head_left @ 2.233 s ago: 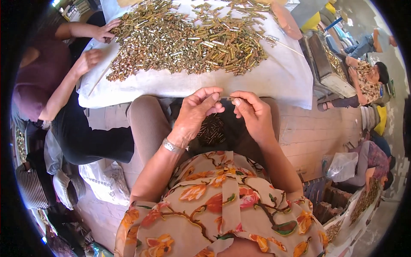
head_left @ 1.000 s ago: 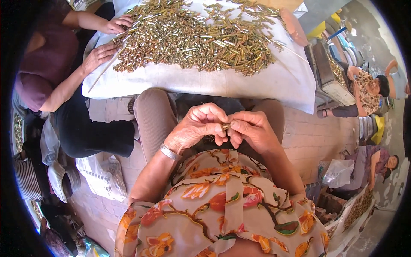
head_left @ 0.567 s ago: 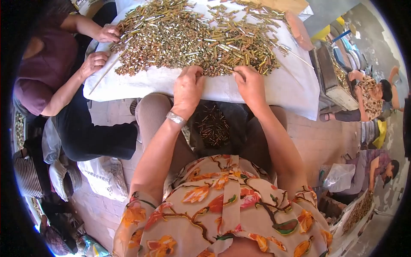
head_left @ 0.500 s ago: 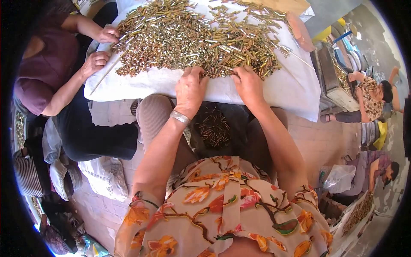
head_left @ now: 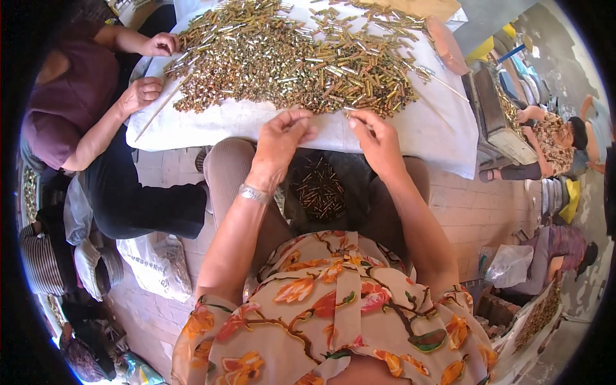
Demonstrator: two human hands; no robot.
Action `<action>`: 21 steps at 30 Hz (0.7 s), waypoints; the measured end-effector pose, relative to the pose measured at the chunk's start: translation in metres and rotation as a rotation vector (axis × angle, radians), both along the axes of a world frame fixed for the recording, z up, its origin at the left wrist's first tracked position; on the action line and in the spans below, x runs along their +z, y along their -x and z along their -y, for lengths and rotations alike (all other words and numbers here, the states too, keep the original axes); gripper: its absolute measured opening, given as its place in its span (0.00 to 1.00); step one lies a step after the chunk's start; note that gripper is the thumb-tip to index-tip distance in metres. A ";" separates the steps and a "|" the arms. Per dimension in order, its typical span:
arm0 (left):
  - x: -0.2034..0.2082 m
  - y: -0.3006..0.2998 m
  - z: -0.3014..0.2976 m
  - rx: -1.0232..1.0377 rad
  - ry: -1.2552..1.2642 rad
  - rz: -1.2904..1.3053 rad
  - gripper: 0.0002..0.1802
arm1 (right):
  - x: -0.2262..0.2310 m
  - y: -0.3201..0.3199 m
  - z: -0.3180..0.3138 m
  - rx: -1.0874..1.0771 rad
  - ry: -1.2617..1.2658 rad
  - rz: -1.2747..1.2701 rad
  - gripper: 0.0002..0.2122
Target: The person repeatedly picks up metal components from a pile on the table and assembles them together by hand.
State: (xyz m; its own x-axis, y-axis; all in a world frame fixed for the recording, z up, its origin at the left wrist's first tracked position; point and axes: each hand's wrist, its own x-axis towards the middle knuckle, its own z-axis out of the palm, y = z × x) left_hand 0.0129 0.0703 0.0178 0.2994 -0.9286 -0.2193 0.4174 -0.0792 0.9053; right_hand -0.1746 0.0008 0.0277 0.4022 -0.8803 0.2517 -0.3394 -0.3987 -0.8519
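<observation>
A big heap of small brass-coloured metal tubes (head_left: 289,54) lies on a white cloth (head_left: 256,125) over a low table. My left hand (head_left: 282,138) is raised just below the heap's near edge, fingers pinched together; whether it holds a piece is hard to tell. My right hand (head_left: 372,138) pinches a small metal piece at its fingertips, close to the heap's edge. On the dark cloth in my lap sits a small pile of the same tubes (head_left: 321,192).
A person in a purple top sits at the left, both hands (head_left: 151,64) at the heap. A thin stick (head_left: 157,109) lies on the cloth's left edge. White bags (head_left: 154,266) lie on the brick floor. Other people sit at the right near crates.
My hands were together over my lap a second ago, reached out to the heap's edge, and now have lifted slightly off the cloth with fingers pinched.
</observation>
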 end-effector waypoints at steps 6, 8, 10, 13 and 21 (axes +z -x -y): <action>0.018 0.025 -0.050 -0.146 0.048 -0.271 0.11 | 0.034 0.010 -0.061 0.118 0.027 0.063 0.07; 0.026 0.030 -0.062 -0.144 0.090 -0.318 0.11 | 0.046 0.011 -0.075 0.114 0.069 0.028 0.07; 0.029 0.035 -0.070 -0.133 0.109 -0.309 0.11 | 0.050 0.013 -0.083 0.118 0.129 -0.006 0.08; 0.032 0.040 -0.081 -0.110 0.157 -0.267 0.11 | 0.052 0.010 -0.092 0.120 0.206 0.026 0.09; 0.038 0.044 -0.093 -0.050 0.218 -0.008 0.10 | 0.055 0.006 -0.101 0.140 0.244 0.012 0.10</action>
